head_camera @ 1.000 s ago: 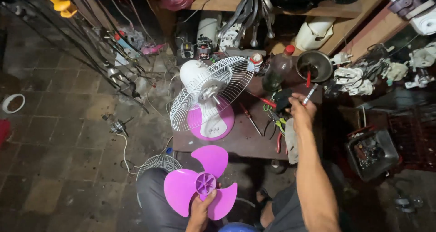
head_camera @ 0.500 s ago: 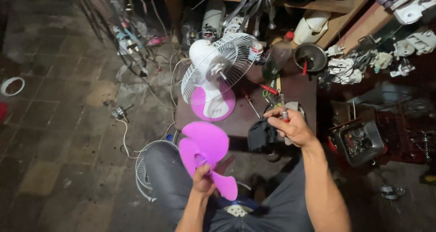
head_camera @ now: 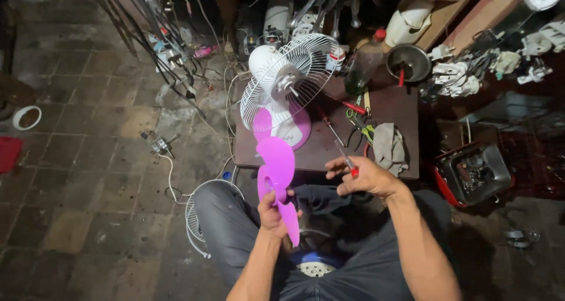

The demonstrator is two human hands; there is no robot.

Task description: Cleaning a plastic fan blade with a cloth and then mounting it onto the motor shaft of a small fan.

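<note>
Head view: left hand (head_camera: 272,214) grips a purple fan blade (head_camera: 275,172) edge-on (hub pinched); right hand (head_camera: 366,176), beside it, pinches a red-handled screwdriver (head_camera: 347,160), bare fan (head_camera: 288,92) on desk (head_camera: 394,109) beyond, refitting apparently next.

The left hand (head_camera: 272,209) hides the purple fan blade's (head_camera: 275,168) hub; the screwdriver (head_camera: 347,159) tip blurs.

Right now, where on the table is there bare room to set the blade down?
Bare wood shows on the table's right part, between the rag and the metal bowl. A smaller strip lies along the near edge below the fan. The middle is crowded with screwdrivers and pliers.
</note>
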